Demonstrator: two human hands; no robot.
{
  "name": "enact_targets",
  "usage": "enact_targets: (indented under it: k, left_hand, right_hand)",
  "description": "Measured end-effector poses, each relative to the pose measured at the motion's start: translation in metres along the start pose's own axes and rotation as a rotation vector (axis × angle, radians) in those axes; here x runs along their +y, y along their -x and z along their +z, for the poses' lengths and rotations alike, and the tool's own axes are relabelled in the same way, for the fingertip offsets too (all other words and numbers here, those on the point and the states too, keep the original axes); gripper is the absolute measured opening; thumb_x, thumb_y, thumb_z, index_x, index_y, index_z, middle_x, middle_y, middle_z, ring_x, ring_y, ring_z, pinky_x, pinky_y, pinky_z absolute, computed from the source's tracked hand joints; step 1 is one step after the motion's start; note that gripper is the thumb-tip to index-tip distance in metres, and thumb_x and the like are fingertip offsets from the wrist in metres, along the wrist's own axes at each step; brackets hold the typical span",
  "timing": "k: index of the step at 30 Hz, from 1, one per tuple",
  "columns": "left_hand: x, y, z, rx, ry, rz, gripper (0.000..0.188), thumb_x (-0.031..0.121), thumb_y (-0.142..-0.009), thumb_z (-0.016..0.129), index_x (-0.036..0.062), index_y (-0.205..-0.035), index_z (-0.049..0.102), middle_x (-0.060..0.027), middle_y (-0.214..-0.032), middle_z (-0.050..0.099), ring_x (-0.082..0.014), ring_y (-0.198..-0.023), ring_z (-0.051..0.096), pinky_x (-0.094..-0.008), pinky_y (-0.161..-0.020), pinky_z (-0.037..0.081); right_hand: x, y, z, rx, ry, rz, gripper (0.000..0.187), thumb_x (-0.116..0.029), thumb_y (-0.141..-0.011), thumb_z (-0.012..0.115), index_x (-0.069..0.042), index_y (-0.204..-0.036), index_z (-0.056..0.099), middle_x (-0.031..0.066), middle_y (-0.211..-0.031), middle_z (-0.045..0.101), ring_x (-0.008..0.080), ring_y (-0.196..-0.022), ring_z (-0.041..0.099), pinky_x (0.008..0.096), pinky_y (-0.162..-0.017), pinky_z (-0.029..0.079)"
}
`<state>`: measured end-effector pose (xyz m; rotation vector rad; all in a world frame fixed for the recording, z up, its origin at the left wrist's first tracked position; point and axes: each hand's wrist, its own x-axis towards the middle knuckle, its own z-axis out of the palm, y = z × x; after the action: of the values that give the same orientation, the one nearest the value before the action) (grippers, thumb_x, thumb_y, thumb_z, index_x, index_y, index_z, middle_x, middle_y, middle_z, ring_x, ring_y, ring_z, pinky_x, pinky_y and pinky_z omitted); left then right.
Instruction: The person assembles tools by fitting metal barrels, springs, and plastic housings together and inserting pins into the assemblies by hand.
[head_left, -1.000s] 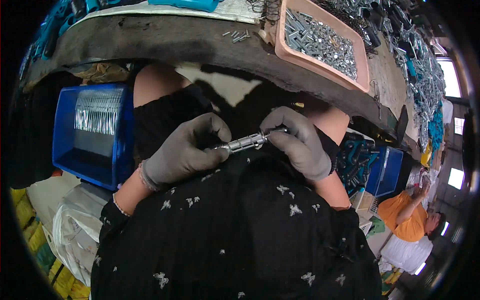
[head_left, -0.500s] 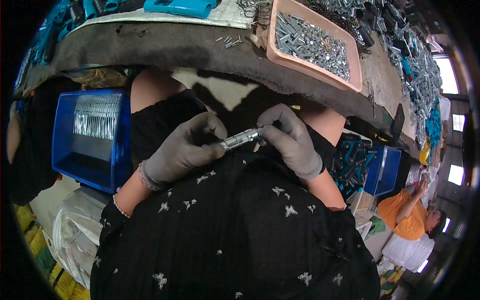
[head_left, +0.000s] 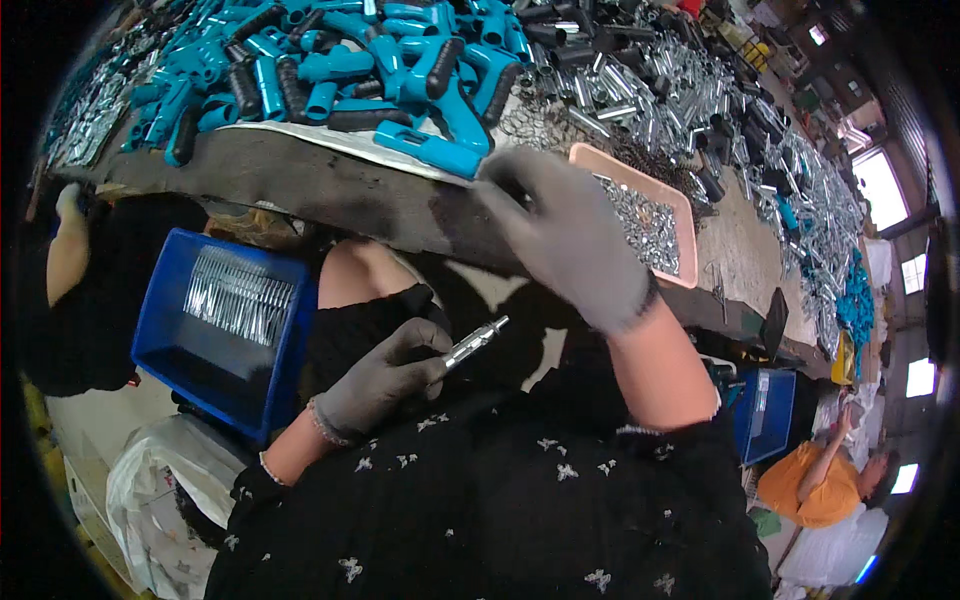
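My left hand (head_left: 385,385), in a grey glove, is closed around the lower end of a silver metal shaft (head_left: 472,345). The shaft is stepped and tilts up to the right above my lap. Over the edge of the workbench reaches my right hand (head_left: 565,225), also gloved and slightly blurred. Its thumb and fingers are parted, with no object visible between them. The fingertips are right by the end of a teal tool housing (head_left: 425,148); I cannot tell whether they touch it. More teal housings with black grips (head_left: 440,70) are piled behind.
A pink tray (head_left: 683,225) of small metal parts stands right of my right hand. Silver tubes (head_left: 610,90) are heaped beyond. A blue bin (head_left: 165,300) with rows of metal pieces sits at my left, and another blue bin (head_left: 768,420) at right. A person in orange (head_left: 815,490) is far right.
My right hand has let go of the metal shaft and moved forward over the workbench to the teal housings. My left hand keeps the shaft. The view has shifted, showing more of the bench.
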<state>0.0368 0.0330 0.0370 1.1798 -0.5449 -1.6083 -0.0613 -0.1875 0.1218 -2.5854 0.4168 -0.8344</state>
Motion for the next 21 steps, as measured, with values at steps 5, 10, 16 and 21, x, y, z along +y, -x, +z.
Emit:
enact_targets:
  k: [5, 10, 16, 21]
  left_hand:
    - [-0.001, 0.003, -0.002, -0.031, 0.061, 0.016, 0.024, 0.012, -0.092, 0.059, 0.0096, -0.115, 0.052, -0.002, -0.081, 0.059, -0.0072, -0.062, 0.049, -0.0215, -0.055, 0.038]
    - [-0.009, 0.012, -0.013, 0.006, 0.111, 0.09, 0.019, 0.011, -0.092, 0.058, 0.0095, -0.111, 0.054, -0.0039, -0.082, 0.062, -0.0078, -0.056, 0.047, -0.0216, -0.051, 0.037]
    - [-0.007, 0.016, -0.023, 0.113, 0.134, 0.066, 0.015, 0.013, -0.094, 0.059, 0.0096, -0.108, 0.054, -0.0018, -0.076, 0.059, -0.0064, -0.06, 0.054, -0.0194, -0.051, 0.038]
    - [-0.012, 0.008, -0.031, 0.053, 0.08, -0.043, 0.015, 0.012, -0.089, 0.061, 0.0095, -0.103, 0.055, 0.0004, -0.078, 0.059, -0.0067, -0.059, 0.055, -0.02, -0.049, 0.039]
  right_hand:
    - [-0.002, -0.085, 0.069, -0.142, 0.374, -0.031, 0.026, -0.027, -0.089, 0.064, -0.003, -0.099, 0.065, 0.0192, -0.092, 0.069, 0.0368, -0.09, 0.067, 0.046, -0.077, 0.053]
    - [-0.008, -0.077, 0.061, -0.182, 0.329, 0.044, 0.042, -0.027, -0.087, 0.065, -0.001, -0.118, 0.055, 0.0207, -0.096, 0.07, 0.0375, -0.093, 0.068, 0.0432, -0.079, 0.055]
    - [-0.022, 0.052, -0.024, -0.128, -0.719, 0.169, 0.055, -0.005, -0.079, 0.065, -0.006, -0.131, 0.046, 0.0124, -0.101, 0.064, 0.0185, -0.09, 0.063, 0.0321, -0.081, 0.052]
    - [0.006, 0.141, -0.035, -0.096, -0.956, 0.656, 0.028, 0.001, -0.081, 0.067, -0.002, -0.108, 0.058, 0.0087, -0.101, 0.063, 0.0144, -0.089, 0.06, 0.0284, -0.078, 0.049]
